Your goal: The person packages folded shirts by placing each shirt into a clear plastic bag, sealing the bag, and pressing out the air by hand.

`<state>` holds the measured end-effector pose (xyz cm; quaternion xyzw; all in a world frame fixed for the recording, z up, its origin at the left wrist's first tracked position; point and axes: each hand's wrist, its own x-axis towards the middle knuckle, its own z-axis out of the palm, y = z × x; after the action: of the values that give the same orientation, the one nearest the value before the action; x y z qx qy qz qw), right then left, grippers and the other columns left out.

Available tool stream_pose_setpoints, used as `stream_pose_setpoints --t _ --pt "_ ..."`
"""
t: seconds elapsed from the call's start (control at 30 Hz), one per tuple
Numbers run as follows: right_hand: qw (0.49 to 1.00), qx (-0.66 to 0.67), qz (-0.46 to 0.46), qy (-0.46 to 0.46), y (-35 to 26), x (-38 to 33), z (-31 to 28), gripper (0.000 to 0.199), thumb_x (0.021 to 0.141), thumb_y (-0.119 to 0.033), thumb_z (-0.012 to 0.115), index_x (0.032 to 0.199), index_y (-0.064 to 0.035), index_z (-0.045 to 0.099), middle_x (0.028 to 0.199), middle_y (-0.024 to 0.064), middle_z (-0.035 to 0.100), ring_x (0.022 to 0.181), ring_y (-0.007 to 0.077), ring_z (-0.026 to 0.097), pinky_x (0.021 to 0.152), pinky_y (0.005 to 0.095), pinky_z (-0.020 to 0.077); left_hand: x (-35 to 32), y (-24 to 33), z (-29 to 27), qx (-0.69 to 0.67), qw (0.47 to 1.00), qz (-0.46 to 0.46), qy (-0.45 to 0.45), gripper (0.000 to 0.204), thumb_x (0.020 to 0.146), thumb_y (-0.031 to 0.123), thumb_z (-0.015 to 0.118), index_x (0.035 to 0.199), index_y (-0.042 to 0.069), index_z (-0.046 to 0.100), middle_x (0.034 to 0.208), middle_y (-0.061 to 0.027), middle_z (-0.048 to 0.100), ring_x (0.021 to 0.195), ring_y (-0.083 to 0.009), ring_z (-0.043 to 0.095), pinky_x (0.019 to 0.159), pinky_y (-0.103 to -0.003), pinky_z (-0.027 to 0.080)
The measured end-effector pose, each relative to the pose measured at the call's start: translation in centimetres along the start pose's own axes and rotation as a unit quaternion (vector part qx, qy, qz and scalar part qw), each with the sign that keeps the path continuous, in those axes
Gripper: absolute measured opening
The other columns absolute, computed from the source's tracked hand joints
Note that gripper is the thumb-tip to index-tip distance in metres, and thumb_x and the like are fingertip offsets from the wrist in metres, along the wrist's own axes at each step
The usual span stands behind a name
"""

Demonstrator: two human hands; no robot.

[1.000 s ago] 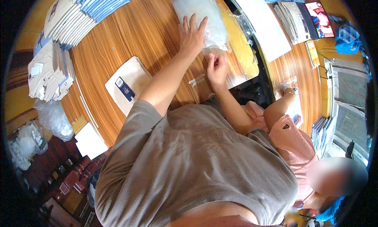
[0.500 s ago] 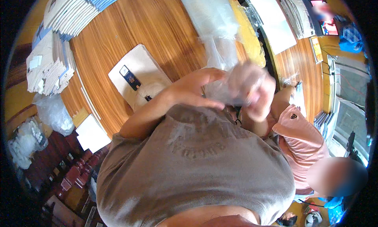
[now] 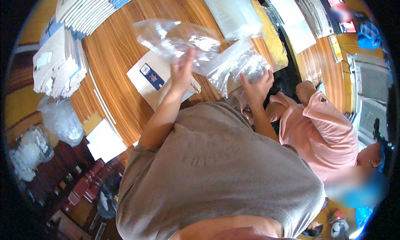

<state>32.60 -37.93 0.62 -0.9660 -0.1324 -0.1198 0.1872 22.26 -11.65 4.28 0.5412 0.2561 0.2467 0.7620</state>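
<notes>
Right, the crinkled clear plastic bag (image 3: 202,44) is up in the air, spread across between the two hands over the counter (image 3: 112,42). Left hand (image 3: 182,73) is at its middle, fingers gathered by the plastic; whether that grip is clamped, I can't tell. Right hand (image 3: 258,86) is at the other end, thumb and fingers standing apart against the film.

Room to move? Bare wood runs up the left, but on the right the edge drops into a dark gap (image 3: 287,42). The surface is brown, streaky wood grain. Just beneath the left hand lies a folded beige garment (image 3: 139,75) with a navy cardboard tag (image 3: 152,76).

Tall piles of folded beige and blue garments (image 3: 62,61) crowd the far left. Past the bag sits a flat stack of clear plastic sleeves (image 3: 233,17), yellow plastic sheeting (image 3: 276,44) beside it. And close on the right, a co-worker in a pink shirt (image 3: 329,133) hems that side in.
</notes>
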Motion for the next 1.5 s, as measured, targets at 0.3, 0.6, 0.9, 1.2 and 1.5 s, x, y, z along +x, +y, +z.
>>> stream_pose_setpoints --t 0.3,0.6,0.9,1.2,1.5 --pt "0.931 0.224 0.280 -0.069 1.7 -0.4 1.4 0.087 0.073 -0.025 0.091 0.139 0.0054 0.043 0.130 0.0268 0.063 0.119 0.0369 0.064 0.104 0.0404 0.0491 4.3 -0.8 -12.4 -0.282 0.943 -0.170 -0.048 0.038 0.107 0.043 0.055 0.119 0.009 0.067 0.111 -0.0077 0.070 0.111 -0.0282 0.067 0.099 -0.048 0.051" --pt "0.916 0.328 0.227 -0.034 2.4 1.6 5.0 0.080 0.075 -0.022 0.090 0.136 0.0039 0.045 0.113 0.0283 0.071 0.105 0.0381 0.072 0.093 0.0432 0.0560 8.5 -5.9 -0.3 0.131 0.911 -0.232 -0.315 0.042 0.109 0.039 0.055 0.127 0.003 0.068 0.121 -0.0056 0.070 0.109 -0.0152 0.065 0.098 -0.032 0.050" --pt "0.861 0.400 0.260 -0.173 -4.3 3.1 2.6 0.050 0.096 -0.024 0.072 0.136 0.0035 0.060 0.122 0.0190 0.072 0.112 0.0280 0.068 0.101 0.0415 0.0505 5.8 -5.6 2.3 -0.013 0.912 -0.282 -0.297 0.039 0.110 0.033 0.056 0.129 0.002 0.066 0.120 -0.0084 0.072 0.105 -0.0172 0.067 0.095 -0.036 0.054" --pt "0.693 0.615 0.281 -0.248 -7.6 2.9 2.3 0.065 0.098 -0.029 0.074 0.145 0.0075 0.050 0.142 0.0161 0.060 0.125 0.0257 0.059 0.106 0.0396 0.0481 4.1 -7.2 3.9 -0.227 0.890 -0.286 -0.273 0.042 0.109 0.037 0.054 0.135 0.006 0.064 0.132 -0.0062 0.067 0.120 -0.0188 0.062 0.106 -0.040 0.049" --pt "0.748 0.538 0.237 -0.307 -7.6 5.8 -0.7 0.048 0.097 -0.029 0.073 0.133 0.0008 0.064 0.119 0.0118 0.071 0.104 0.0222 0.068 0.091 0.0378 0.0540 2.5 -0.1 -2.0 -0.339 0.890 -0.205 -0.226 0.067 0.108 0.053 0.045 0.153 0.003 0.048 0.154 -0.0116 0.053 0.135 -0.0288 0.053 0.116 -0.048 0.040"
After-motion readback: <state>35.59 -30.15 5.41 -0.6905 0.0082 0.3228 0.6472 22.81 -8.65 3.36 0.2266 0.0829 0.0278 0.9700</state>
